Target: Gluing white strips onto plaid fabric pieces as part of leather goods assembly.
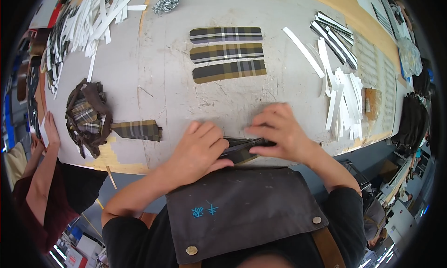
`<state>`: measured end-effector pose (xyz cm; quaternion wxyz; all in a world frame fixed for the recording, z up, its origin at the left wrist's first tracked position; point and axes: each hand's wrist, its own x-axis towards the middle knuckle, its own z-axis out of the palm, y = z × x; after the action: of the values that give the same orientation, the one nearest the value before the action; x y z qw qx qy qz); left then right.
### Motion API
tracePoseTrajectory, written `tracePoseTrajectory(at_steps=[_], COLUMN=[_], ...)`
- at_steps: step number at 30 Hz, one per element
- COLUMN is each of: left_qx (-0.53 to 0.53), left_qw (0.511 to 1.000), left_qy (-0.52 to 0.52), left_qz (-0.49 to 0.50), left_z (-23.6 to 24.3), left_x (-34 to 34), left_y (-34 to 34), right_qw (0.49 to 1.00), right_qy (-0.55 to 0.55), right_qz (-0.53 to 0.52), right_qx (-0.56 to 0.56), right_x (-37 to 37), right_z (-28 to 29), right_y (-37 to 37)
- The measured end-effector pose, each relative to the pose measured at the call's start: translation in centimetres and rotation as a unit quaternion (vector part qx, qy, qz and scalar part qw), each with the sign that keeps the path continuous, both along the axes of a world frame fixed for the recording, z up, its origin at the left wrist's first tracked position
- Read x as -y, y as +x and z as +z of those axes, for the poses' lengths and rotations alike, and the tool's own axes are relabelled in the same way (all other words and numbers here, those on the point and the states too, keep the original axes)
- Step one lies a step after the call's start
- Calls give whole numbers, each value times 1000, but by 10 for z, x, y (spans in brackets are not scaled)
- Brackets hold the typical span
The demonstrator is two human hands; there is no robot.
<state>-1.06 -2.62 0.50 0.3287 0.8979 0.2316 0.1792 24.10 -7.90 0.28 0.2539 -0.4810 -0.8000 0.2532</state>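
Observation:
A plaid fabric strip (240,150) lies at the near edge of the grey table (139,72), mostly hidden under my hands. My left hand (198,149) presses its left end with the fingers curled over it. My right hand (279,130) pinches and holds down its right end. Three finished plaid strips (227,54) lie side by side in a column farther up the table, apart from both hands.
A heap of plaid pieces (87,116) and one loose plaid strip (138,129) sit at the left. White strips (343,100) pile up at the right, more white strips (95,16) at the far left. Another person's hand (49,130) rests on the left edge.

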Motion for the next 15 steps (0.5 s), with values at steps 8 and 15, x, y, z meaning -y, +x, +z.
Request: tracePoseTrajectory(at_steps=[8,15], left_qx=[0,12], left_qw=[999,1000], left_qy=[-38,-18], left_qz=[-33,4], left_z=[-11,-4], left_x=[6,12], left_y=[1,7], right_qw=[999,999], right_qy=[-23,-19], right_qz=[49,38], right_qx=[2,-1], right_x=[15,21], right_z=[-8,-7], right_y=[-8,-10])
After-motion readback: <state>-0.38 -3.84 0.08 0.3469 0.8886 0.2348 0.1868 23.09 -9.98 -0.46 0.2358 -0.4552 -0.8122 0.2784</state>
